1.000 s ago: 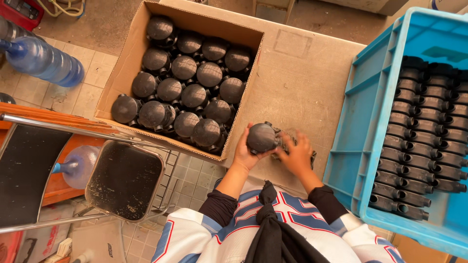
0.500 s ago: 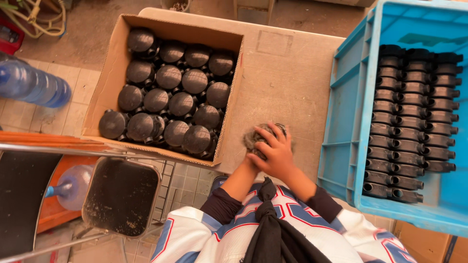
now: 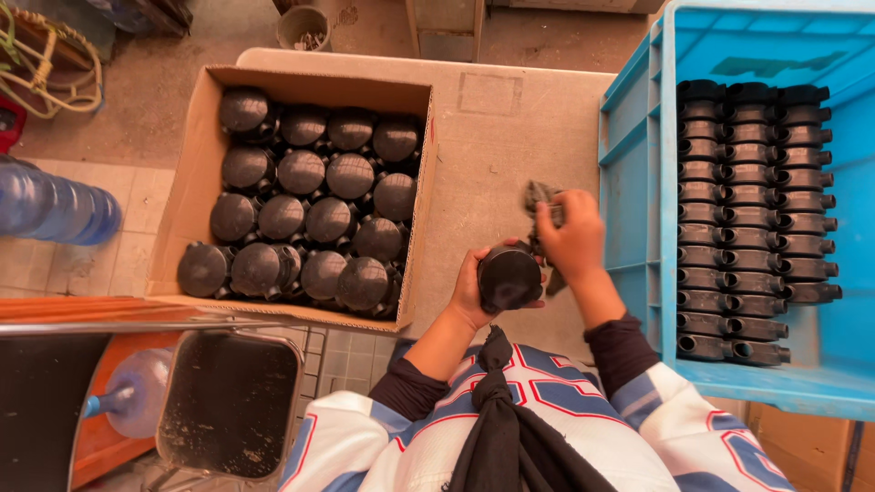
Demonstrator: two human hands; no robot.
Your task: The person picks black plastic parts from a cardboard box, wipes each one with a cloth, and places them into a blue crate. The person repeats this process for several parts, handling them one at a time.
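Against the picture from half a second earlier, the round black part (image 3: 509, 278) is uncovered again: it was then hidden under the right hand and the rag, and it is now seen cupped in the left hand (image 3: 471, 290), whose fingers are curled around its left side, just off the near edge of the table (image 3: 510, 137). The right hand (image 3: 572, 239) has been shifted toward the table's right edge and is closed on a grey rag (image 3: 540, 202), one end of which sticks up past the fingertips while the lower part is pressed against the black part. The whole view has also been moved a little, so that the box and crate lie lower in the picture than before. At the far left, blue water bottles (image 3: 55, 205) are seen lying on the tiled floor, and a second bottle (image 3: 128, 401) is partly hidden under a metal chair seat (image 3: 230, 401) at the lower left. An open brown cardboard box (image 3: 187, 196) is set on the table's left edge, its near left corner hanging past the table; it is filled with rows of black domed parts (image 3: 305, 205), packed touching one another. A faint square mark is left on the bare tabletop behind the hands. Along the table's right edge a blue plastic crate (image 3: 638, 182) is stood, just beside the right hand, and black tube-shaped fittings (image 3: 756, 219) are stacked in it in neat rows against its left wall. The near edge is overlapped by the person's white, blue and red shirt.
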